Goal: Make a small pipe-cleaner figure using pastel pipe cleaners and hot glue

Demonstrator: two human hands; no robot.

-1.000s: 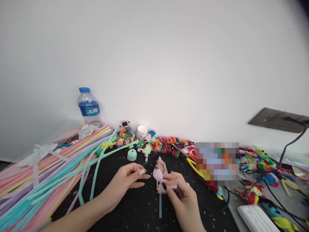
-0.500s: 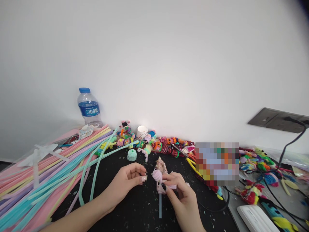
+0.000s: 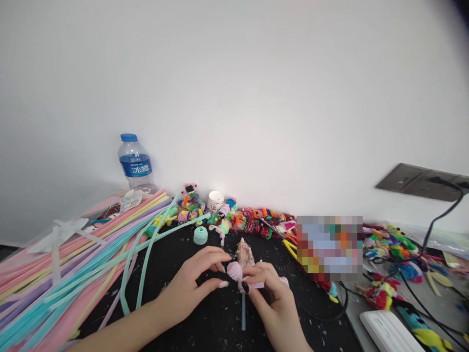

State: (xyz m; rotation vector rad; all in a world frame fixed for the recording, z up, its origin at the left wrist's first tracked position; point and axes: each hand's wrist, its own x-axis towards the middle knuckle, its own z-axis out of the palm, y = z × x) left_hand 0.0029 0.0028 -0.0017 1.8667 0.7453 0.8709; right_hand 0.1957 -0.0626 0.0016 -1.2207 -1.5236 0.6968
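My right hand (image 3: 273,291) is closed around a small pink pipe-cleaner figure (image 3: 235,270) with a round coiled head, mounted on a pale blue stick (image 3: 243,313) that points down toward me. My left hand (image 3: 200,281) reaches in from the left, fingertips pinching at the coiled head. A brownish cone-shaped craft piece (image 3: 245,252) stands just behind the two hands on the black table (image 3: 176,266).
A thick bundle of pastel pipe cleaners (image 3: 73,264) fills the left. A water bottle (image 3: 135,164), a white cup (image 3: 216,199) and several colourful pipe-cleaner figures (image 3: 234,220) line the wall. More figures (image 3: 392,249), cables and a white device (image 3: 388,332) lie at right.
My left hand has moved right from a loose pinch beside the figure until its fingertips touch the pink coiled head. The right hand and figure shifted slightly left.
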